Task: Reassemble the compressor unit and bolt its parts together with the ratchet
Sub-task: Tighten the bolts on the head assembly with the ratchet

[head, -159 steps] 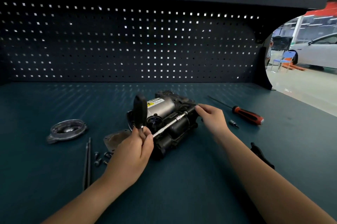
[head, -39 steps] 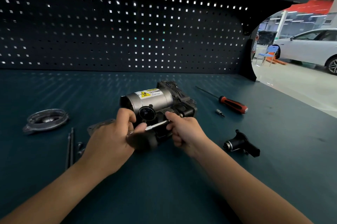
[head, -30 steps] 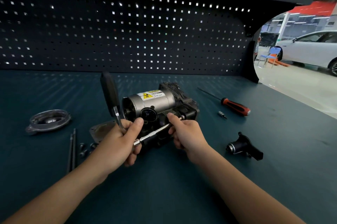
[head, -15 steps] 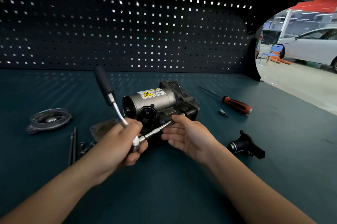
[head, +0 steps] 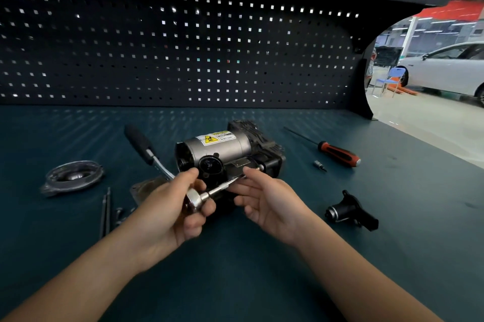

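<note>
**Grip.** The left hand (head: 167, 213), at the centre of the frame, has its fingers and thumb curled tight round the head of the ratchet (head: 195, 200). Holding the tool at the head rather than the handle probably gives finer control for steering it onto a fastener. The black handle slants free toward the upper left.

**Tool line.** An extension bar (head: 222, 187) runs from the ratchet head up and to the right, to the front face of the compressor (head: 222, 150). Whether its tip is seated on a bolt cannot be told.

**Guiding hand.** The right hand (head: 269, 202), just right of centre, holds nothing. Its fingers are spread and relaxed, cupped beside the far end of the bar, apparently to line the tip up.

**Workpiece.** The compressor lies on its side on the bench (head: 235, 282) in the middle of the frame, with the silver cylinder and its yellow warning label uppermost. The black block sits behind it and to the right.

**Loose parts.**
- A round cover (head: 72, 177) lies at the left.
- Two long rods (head: 105, 213) and small bolts (head: 119, 214) lie side by side at lower left.
- A flat plate (head: 146, 187) is partly hidden by the left hand.
- A black fitting (head: 351, 213) lies at the right, well apart from the compressor.

These parts lie unfitted within reach, so much of the reassembly appears to remain.

**Other tools.** A screwdriver (head: 337, 155) and a small bit (head: 320, 165) lie at the right of the frame.
</note>
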